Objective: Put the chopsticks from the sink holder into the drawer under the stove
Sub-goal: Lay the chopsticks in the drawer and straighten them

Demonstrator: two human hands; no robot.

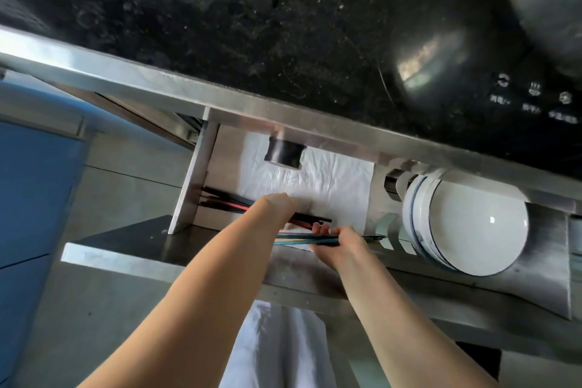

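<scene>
The steel drawer (163,257) under the black stove top stands pulled out, lined with white paper (330,179). Dark and red chopsticks (226,203) lie along its left side. My left hand (277,203) reaches into the drawer, fingers curled down over these chopsticks. My right hand (341,244) holds a bundle of teal and dark chopsticks (302,239) lying crosswise just above the drawer's front part. Both forearms stretch in from the bottom of the view.
White bowls with blue rims (466,224) stand on edge in a rack at the drawer's right. A black round knob (283,153) hangs below the stove's steel edge (220,98). The stove's touch panel (532,101) is at upper right. A blue cabinet (28,183) is at left.
</scene>
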